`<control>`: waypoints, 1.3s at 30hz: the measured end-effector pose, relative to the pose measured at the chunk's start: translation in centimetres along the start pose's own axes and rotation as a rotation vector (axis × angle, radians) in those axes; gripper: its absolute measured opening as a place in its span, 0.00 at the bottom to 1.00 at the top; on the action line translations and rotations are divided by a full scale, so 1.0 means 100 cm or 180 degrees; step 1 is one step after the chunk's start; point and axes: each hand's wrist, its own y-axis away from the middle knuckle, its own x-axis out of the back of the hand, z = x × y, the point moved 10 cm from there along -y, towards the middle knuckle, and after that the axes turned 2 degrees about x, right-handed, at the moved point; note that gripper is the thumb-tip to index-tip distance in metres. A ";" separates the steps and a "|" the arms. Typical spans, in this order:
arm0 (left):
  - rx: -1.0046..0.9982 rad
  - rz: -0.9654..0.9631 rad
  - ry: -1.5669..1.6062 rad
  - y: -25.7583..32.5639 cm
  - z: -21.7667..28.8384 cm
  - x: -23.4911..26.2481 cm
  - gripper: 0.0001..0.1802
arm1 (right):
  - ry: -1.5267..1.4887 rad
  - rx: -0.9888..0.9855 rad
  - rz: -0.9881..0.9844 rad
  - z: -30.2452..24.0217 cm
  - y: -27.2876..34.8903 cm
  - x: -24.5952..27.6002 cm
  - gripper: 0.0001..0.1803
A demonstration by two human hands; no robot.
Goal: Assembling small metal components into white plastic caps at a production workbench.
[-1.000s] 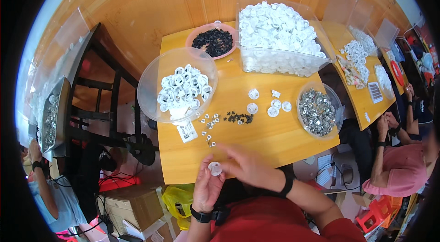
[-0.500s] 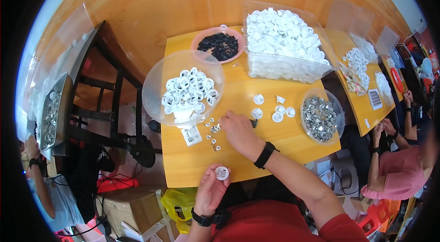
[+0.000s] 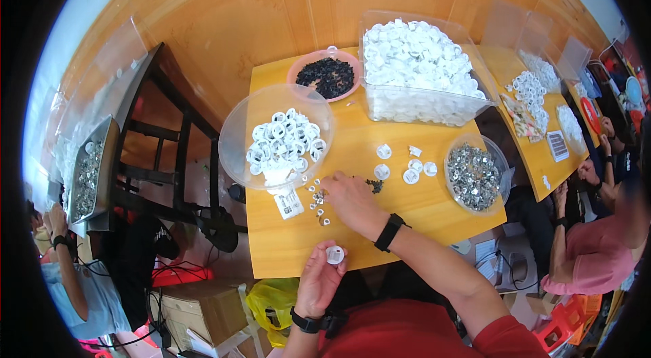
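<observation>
By the table (image 3: pixel 285 249), the left hand (image 3: pixel 318 285) pinches a white disc (image 3: pixel 335 255).

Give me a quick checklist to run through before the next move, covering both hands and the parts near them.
1. White disc secure in the left hand: ok, held between thumb and fingers.
2. Right hand at the small metal pieces: ok, its fingertips are right beside them.
3. A piece held in the right fingertips: cannot tell, too small to make out.
4. Metal pieces gathered in one tight pile: not ok, they lie scattered.
5. Small black pieces on the table: ok, some show just beyond the right hand.
6. Clear bowl stocked: ok, it holds many white parts.
</observation>
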 end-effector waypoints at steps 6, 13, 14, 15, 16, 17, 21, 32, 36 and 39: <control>-0.0115 -0.0065 -0.0089 0.000 0.009 -0.002 0.16 | 0.0073 0.0132 0.0162 -0.008 -0.010 -0.004 0.07; 0.0030 -0.0415 -0.0005 -0.003 -0.010 -0.005 0.18 | 0.0039 0.0189 0.0142 0.001 0.002 -0.004 0.04; 0.0071 -0.0557 -0.0080 -0.002 -0.012 -0.011 0.19 | 0.0044 0.0134 0.0134 0.002 0.007 0.001 0.04; 0.0186 -0.0486 -0.0016 0.001 -0.017 -0.010 0.18 | -0.0007 0.0270 0.0112 -0.005 0.008 0.002 0.04; 0.0181 -0.0491 -0.0017 0.003 -0.016 -0.009 0.17 | 0.0021 0.0227 0.0093 -0.005 0.010 0.003 0.03; 0.0219 -0.0513 -0.0011 0.005 -0.016 -0.011 0.16 | 0.0073 0.0142 0.0079 -0.005 0.011 0.005 0.03; 0.0453 -0.0603 -0.0027 0.010 -0.017 -0.015 0.15 | -0.0171 -0.0016 0.0177 -0.003 0.023 0.026 0.03; -0.0211 0.0092 -0.0602 0.004 0.004 -0.061 0.08 | -0.4225 -0.0130 -0.0717 -0.015 0.083 0.036 0.05; -0.0405 0.0009 -0.0843 0.003 -0.003 -0.071 0.06 | -0.4364 -0.0296 -0.0380 -0.002 0.099 0.045 0.05; -0.0498 0.0147 -0.0922 0.006 -0.007 -0.075 0.04 | -0.3503 0.0101 -0.0113 -0.004 0.106 0.063 0.04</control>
